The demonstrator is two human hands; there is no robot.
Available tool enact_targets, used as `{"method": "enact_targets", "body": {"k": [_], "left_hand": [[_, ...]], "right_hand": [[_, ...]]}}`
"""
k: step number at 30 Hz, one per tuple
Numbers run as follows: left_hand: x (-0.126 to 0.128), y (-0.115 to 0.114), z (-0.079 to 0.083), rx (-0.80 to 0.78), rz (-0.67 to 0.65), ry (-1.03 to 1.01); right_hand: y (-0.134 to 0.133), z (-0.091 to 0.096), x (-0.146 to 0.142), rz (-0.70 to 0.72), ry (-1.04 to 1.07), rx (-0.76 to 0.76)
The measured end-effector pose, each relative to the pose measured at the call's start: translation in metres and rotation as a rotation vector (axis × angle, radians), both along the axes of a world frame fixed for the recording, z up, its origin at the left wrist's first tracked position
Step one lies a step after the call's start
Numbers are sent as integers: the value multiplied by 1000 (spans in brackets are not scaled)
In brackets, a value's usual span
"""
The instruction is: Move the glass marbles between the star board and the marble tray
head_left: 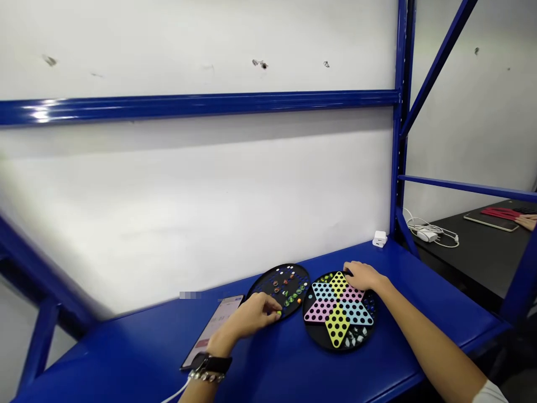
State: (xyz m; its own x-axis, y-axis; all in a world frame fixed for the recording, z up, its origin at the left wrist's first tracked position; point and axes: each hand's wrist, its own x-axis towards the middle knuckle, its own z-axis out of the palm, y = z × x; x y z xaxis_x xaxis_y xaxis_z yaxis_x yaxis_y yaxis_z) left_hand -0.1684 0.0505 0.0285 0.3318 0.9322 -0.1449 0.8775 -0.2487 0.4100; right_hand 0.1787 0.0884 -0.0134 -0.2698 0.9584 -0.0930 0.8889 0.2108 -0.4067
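Observation:
My left hand [259, 314] is closed in a pinch at the near edge of a round black tray [259, 286], with a yellow-green marble [279, 313] at its fingertips. Several green, orange, blue and white marbles lie in that tray. To its right is a Chinese checkers board [338, 313], round and black with a yellow, pink and blue star full of holes. Over the board's far right edge, my right hand [361, 275] has its fingers bent together; what they hold, if anything, is hidden. Clear and white marbles [356, 337] sit in the board's near right compartment.
A phone [216, 327] with a lit screen lies left of the tray on the blue table [138, 358], a white cable near it. A white charger [380, 239] stands by the blue post. Cables [432, 232] and a tablet [490, 220] rest on a black table at right.

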Motion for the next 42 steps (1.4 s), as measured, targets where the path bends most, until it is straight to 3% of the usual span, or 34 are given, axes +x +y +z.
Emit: {"method": "enact_targets", "body": {"k": [3, 11, 17, 23, 30, 35, 42], "left_hand": [[-2, 1, -3, -32, -108, 32], [-5, 7, -14, -62, -70, 2], [3, -2, 0, 68, -9, 44], [49, -3, 8, 206, -178, 48], [108, 44, -6, 365, -381, 298], [123, 68, -4, 381, -452, 423], [144, 76, 1, 347, -538, 489]], "right_hand": [[1, -1, 0, 4, -6, 10], [4, -7, 2, 9, -6, 23], [6, -8, 1, 11, -9, 27], [6, -8, 1, 12, -1, 24], [4, -5, 0, 5, -6, 34], [3, -3, -2, 8, -16, 31], [3, -2, -3, 13, -46, 41]]}}
